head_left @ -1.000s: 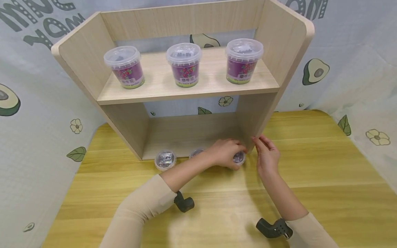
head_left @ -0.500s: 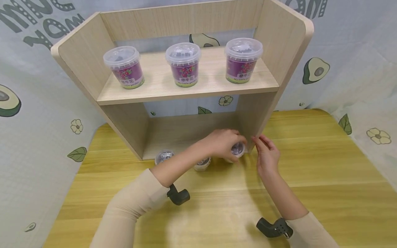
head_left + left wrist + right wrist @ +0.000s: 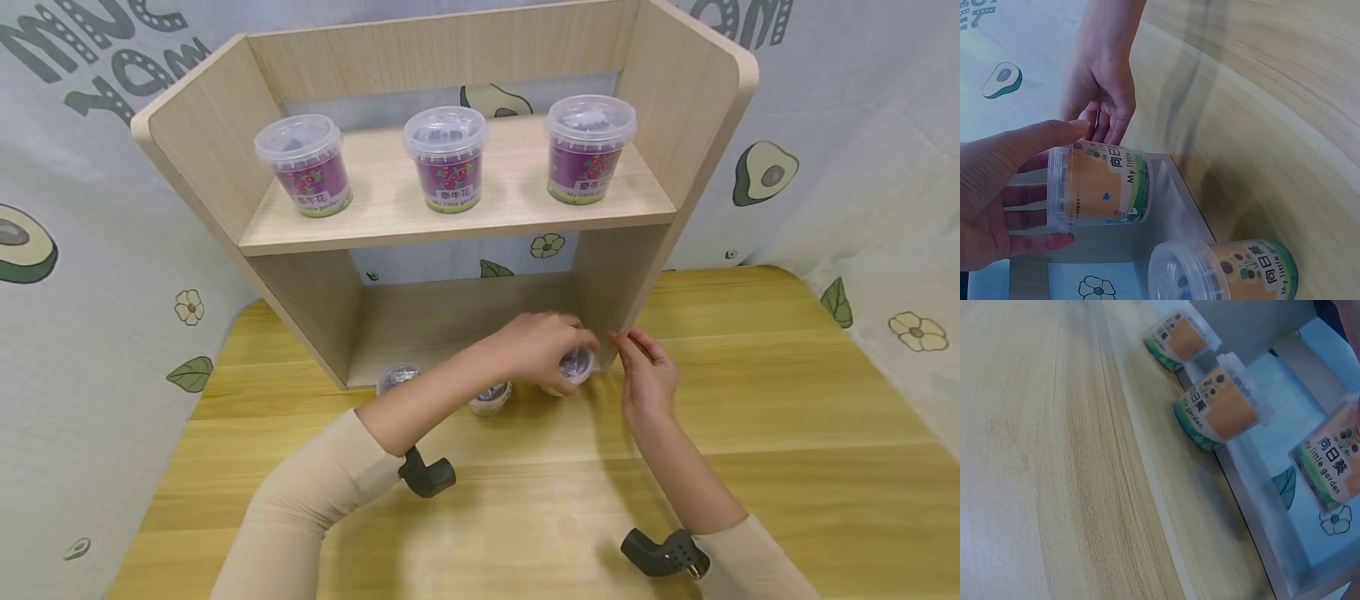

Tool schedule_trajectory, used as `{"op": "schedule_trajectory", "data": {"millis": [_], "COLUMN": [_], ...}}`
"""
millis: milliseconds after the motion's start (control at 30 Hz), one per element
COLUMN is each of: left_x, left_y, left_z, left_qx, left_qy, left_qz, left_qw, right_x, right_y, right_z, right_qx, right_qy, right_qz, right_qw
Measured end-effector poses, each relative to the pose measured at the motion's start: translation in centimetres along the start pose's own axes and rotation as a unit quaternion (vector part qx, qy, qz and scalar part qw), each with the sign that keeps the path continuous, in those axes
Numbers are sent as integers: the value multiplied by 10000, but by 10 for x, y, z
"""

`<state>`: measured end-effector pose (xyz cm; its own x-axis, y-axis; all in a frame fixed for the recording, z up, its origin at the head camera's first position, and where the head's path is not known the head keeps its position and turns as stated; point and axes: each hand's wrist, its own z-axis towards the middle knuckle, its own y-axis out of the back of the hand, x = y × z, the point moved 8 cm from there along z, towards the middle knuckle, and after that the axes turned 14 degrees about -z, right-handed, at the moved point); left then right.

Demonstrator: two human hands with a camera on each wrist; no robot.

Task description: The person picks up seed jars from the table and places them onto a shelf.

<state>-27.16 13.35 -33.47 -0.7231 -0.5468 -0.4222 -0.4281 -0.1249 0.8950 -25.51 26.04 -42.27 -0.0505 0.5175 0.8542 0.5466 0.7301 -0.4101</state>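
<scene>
On gripped cup (image 3: 1100, 187), "My little garden"

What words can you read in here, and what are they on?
"牵牛花": on the purple cups, top shelf.
"My little garden": on the purple cups and the orange cups.
"向日葵": on the orange cups.
Tiny print on one orange cup: too small to read.
Cloth: big grey letters, partly cut off; no sure word.
</scene>
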Motion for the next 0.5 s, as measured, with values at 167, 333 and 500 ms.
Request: {"op": "schedule_trajectory", "data": {"millis": [167,333,500], "left_x": [0,3,6], "left_y": [6,18,21], "left_z": [1,3,5], "left_qx": [-15,-62,-47], "left_qy": [-134,-111,-75], "left_qz": [17,-18,-128], "left_qw": [9999,9999,9999], "right_x": [0,0,0], "right_y": [1,1,1], "right_z": [0,0,0], "right_qx": [-17,-11,-15], "right_qy": [11,31,50], "right_qz": [-75,-209,-261], "right_qw": [10000,9998,9996]}}
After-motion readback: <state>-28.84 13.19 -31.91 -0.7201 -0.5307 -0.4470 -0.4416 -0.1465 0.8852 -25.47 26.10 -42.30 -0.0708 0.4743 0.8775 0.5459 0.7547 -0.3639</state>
